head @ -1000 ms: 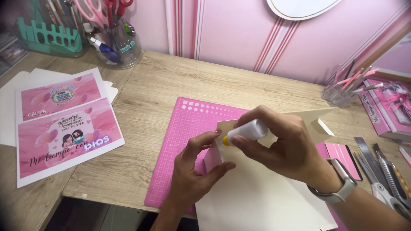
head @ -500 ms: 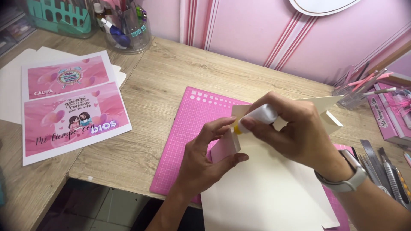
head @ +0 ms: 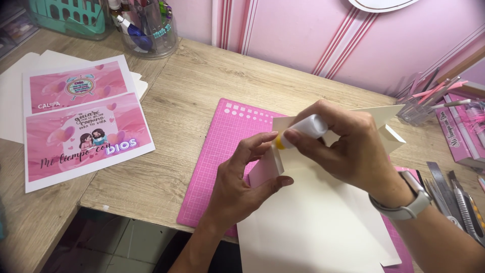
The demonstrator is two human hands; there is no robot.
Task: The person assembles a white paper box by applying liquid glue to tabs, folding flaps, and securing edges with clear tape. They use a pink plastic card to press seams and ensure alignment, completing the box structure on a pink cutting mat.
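Left hand (head: 237,184): at 6 o'clock of my view, I saw it pinching a folded flap of the cream card piece (head: 275,164), thumb under, fingers curled over the top edge.
White sheet (head: 313,222): lay under both hands, at 5 o'clock, over the cutting mat.
Right hand (head: 348,146): just past centre toward 3 o'clock, fingers closed around a white glue tube (head: 305,129); its yellow tip touched the card's fold. A grey watch sat on the wrist.
Cutting mat (head: 227,136): pink, gridded, centre of the wooden desk (head: 192,86).
Printed pink sheets (head: 83,129): at 9 o'clock, well apart from the hands, on blank white paper.
Rulers and cutter (head: 454,194): at 3 o'clock, desk edge.
Clear pen cup (head: 146,25): far, at 11 o'clock.
Clear tool holder (head: 422,103): far, at 2 o'clock, against the pink wall.
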